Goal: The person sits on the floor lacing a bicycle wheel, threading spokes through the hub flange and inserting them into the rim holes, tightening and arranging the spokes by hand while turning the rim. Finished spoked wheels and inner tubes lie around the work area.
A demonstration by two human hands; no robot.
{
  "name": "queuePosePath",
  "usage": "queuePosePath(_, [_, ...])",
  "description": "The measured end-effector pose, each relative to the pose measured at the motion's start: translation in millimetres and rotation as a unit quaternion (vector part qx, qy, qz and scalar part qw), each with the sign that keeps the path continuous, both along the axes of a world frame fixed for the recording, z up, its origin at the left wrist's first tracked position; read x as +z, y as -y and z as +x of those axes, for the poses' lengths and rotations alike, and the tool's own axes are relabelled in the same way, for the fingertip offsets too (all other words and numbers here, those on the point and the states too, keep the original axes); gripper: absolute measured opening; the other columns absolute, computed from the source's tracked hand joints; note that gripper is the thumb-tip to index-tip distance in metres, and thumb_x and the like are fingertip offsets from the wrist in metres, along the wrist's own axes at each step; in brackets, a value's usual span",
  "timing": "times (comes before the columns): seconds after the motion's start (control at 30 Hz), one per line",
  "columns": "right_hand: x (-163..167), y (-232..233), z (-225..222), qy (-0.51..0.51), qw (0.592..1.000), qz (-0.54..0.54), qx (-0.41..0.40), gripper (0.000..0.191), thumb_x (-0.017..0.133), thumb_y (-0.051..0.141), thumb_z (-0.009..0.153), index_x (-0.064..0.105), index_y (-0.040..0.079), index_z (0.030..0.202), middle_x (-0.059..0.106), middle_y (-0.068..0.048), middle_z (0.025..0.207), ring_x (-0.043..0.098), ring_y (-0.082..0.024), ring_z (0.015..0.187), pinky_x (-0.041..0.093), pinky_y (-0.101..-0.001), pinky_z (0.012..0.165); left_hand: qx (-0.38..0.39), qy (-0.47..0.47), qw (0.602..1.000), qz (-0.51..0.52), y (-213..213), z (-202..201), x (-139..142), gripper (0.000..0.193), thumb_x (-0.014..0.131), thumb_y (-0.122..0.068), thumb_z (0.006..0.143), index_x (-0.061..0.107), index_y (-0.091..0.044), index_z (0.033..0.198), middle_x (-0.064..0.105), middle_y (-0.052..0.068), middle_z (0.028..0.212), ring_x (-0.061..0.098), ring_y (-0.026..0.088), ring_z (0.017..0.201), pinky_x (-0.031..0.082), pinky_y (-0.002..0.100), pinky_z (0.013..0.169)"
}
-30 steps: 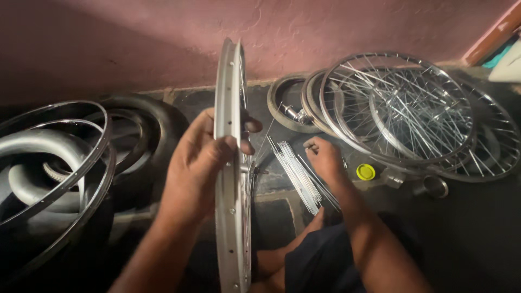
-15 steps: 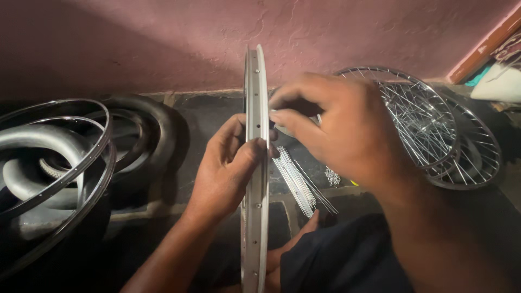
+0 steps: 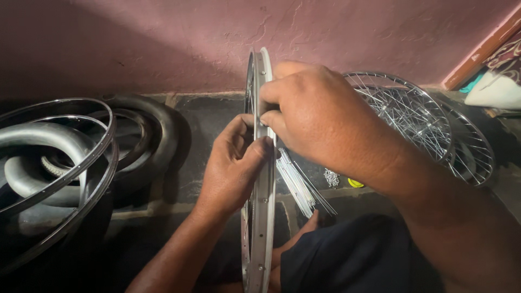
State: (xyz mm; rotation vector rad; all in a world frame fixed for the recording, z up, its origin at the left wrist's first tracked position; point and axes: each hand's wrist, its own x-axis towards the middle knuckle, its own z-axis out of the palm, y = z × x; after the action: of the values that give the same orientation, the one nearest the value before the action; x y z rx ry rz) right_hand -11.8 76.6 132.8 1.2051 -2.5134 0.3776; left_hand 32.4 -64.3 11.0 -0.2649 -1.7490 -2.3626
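Upright between the knees stands a silver bicycle rim (image 3: 264, 217), edge-on to the camera. Left hand (image 3: 233, 168) wraps its fingers closed around the rim from the side; right hand (image 3: 320, 119) pinches its upper edge, fingers curled shut, perhaps on a spoke (too hidden to tell). Spoked wheels (image 3: 418, 116) lie right, a loose spoke bundle (image 3: 298, 184) on the floor.

floor (image 3: 209, 122): dark stone slabs with pale joints, running to a pink wall | left: bare chrome rims (image 3: 57, 163) stacked over black tyres (image 3: 157, 135) | centre: bundle of loose spokes (image 3: 298, 184), small heap of spoke nipples (image 3: 331, 177), a yellow cap (image 3: 355, 183) just beside it | right: spoked wheels (image 3: 423, 122) lying overlapped
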Motion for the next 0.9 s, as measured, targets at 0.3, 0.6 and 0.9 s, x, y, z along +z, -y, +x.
queuePosePath(0.3, [-4.7, 0.2, 2.6, 0.022, 0.999, 0.015, 0.025, 0.016, 0.076, 0.013, 0.079, 0.074, 0.0, 0.088, 0.065, -0.013, 0.083, 0.068, -0.027, 0.073, 0.055, -0.0428, 0.069, -0.005, -0.019, 0.999, 0.036, -0.4, -0.1, -5.4, 0.027, 0.061, -0.007, 0.093, 0.058, 0.0, 0.119, 0.066, 0.006, 0.108, 0.064, 0.01, 0.1, 0.054, 0.028, 0.09])
queuePosePath(0.6, [-7.3, -4.9, -5.7, 0.009, 0.999, 0.004, 0.051, 0.013, 0.073, 0.01, 0.081, 0.075, -0.002, 0.087, 0.068, -0.015, 0.082, 0.068, -0.028, 0.071, 0.056, -0.0436, 0.07, -0.001, 0.002, 1.0, 0.005, -5.9, -0.7, -1.6, 0.024, 0.062, -0.009, 0.094, 0.059, 0.002, 0.116, 0.067, 0.009, 0.105, 0.066, 0.012, 0.097, 0.057, 0.03, 0.087])
queuePosePath(0.9, [-6.7, -4.7, -5.5, 0.03, 0.999, 0.004, 0.044, 0.014, 0.072, 0.012, 0.087, 0.076, -0.001, 0.089, 0.069, -0.013, 0.08, 0.068, -0.025, 0.068, 0.055, -0.0409, 0.066, -0.02, -0.006, 0.999, 0.032, -5.3, 0.5, -2.9, 0.026, 0.062, -0.009, 0.096, 0.058, 0.003, 0.119, 0.066, 0.01, 0.104, 0.065, 0.014, 0.095, 0.056, 0.031, 0.085])
